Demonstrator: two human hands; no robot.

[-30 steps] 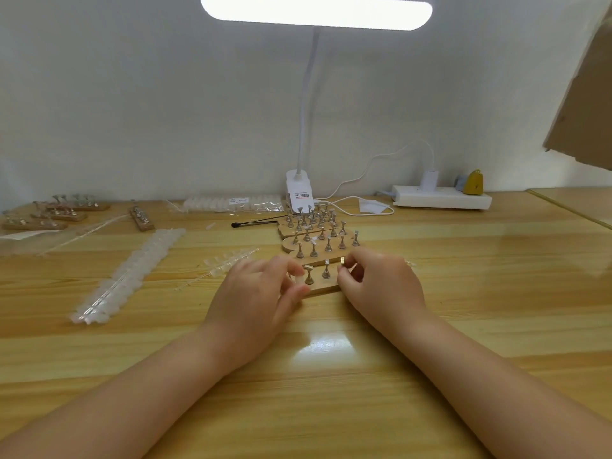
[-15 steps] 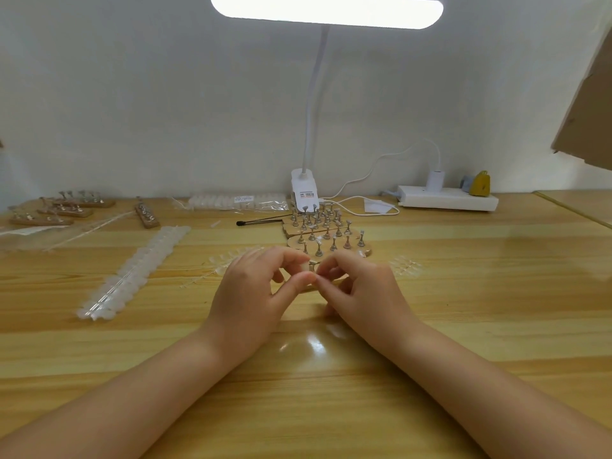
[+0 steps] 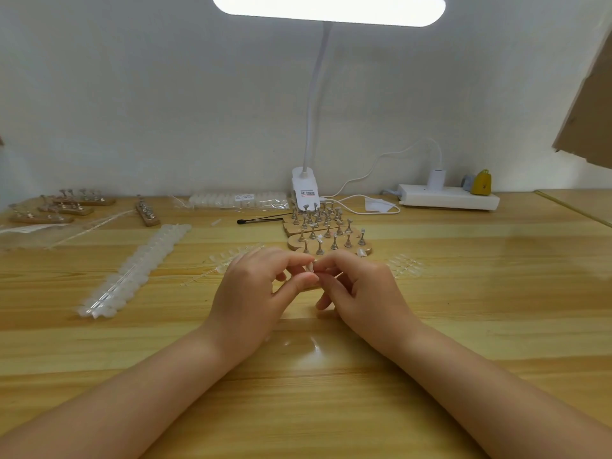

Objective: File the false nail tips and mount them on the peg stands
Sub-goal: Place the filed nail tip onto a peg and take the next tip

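Observation:
My left hand (image 3: 261,293) and my right hand (image 3: 361,289) meet fingertip to fingertip at the middle of the wooden table. Between them they pinch a small clear false nail tip (image 3: 310,267). A low wooden peg stand (image 3: 311,286) lies under the fingers and is mostly hidden. Just behind stand several wooden peg stands (image 3: 328,241) with small metal pegs, some carrying tips. Loose strips of clear nail tips lie to the left (image 3: 231,260) and right (image 3: 405,265) of my hands.
A long pack of white nail tips (image 3: 132,273) lies at the left. More peg stands (image 3: 63,207) sit at the far left. At the back are a clip lamp (image 3: 306,190), black tweezers (image 3: 261,220), a bagged tip set (image 3: 238,200) and a power strip (image 3: 448,197).
My hands have come together from the two ends of the near peg stand and now pinch a nail tip between them. The view has shifted slightly.

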